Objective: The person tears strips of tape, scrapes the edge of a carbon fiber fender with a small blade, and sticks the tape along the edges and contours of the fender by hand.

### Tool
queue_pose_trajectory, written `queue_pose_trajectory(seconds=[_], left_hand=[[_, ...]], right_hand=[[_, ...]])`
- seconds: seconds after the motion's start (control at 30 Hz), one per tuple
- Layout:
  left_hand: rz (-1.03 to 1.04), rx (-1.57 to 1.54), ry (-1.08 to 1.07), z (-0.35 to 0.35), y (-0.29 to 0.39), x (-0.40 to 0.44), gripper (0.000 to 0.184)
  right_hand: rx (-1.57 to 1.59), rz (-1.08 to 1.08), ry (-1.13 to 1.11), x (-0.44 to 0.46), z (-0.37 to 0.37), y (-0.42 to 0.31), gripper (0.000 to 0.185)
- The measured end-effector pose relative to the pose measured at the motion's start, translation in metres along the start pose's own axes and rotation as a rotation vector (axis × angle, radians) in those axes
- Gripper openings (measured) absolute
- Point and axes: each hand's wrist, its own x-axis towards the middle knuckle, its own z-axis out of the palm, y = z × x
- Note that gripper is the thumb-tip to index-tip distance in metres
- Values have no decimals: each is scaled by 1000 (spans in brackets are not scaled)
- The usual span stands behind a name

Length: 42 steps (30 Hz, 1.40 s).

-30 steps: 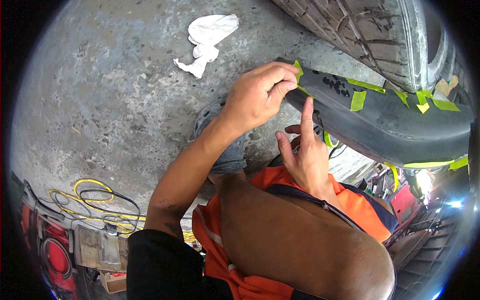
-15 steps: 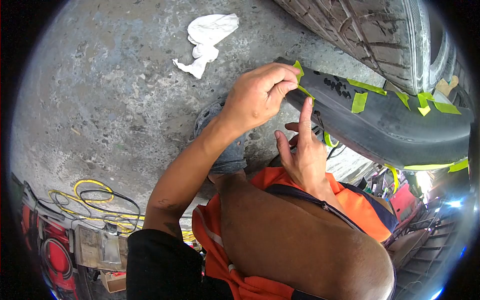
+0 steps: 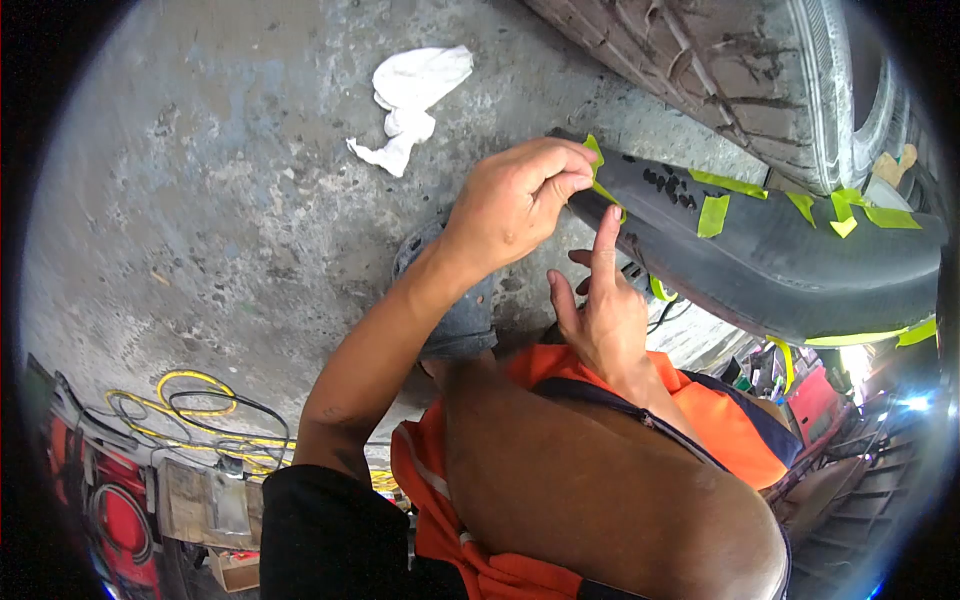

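Observation:
A dark, curved car body panel [image 3: 760, 255], which looks like a bumper piece, has several strips of yellow-green masking tape on it. At its left end, my left hand [image 3: 515, 205] pinches one strip of masking tape [image 3: 606, 194] between thumb and fingers. My right hand [image 3: 605, 325] is just below, its index finger stretched up and the tip touching the strip's lower end at the panel edge. The right thumb stands apart and the other fingers are partly bent, holding nothing I can see. A separate short tape piece [image 3: 714, 215] lies on the panel face.
A large tire [image 3: 700, 80] stands close behind the panel. On the concrete floor lie a crumpled white cloth [image 3: 410, 110] and yellow and black cables [image 3: 200, 400]. Red equipment [image 3: 125, 520] is at lower left. My bent knee [image 3: 620, 480] is between my arms.
The view has shifted slightly. My left hand keeps its pinch on the tape strip, and the right index fingertip stays at the strip's lower end with hardly any movement.

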Motion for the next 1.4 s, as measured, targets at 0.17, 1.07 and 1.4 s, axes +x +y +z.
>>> queue_pose_trajectory(seconds=[0.17,1.07,1.4], left_hand=[[-34,-37,-32,-2,-1,4,7],[104,280,39,-12,14,-17,18],[-11,264,235,-13,15,-14,13]], right_hand=[[26,24,-35,1,-3,0,98],[82,-32,-17,2,3,5,100],[52,47,-95,2,3,3,104]])
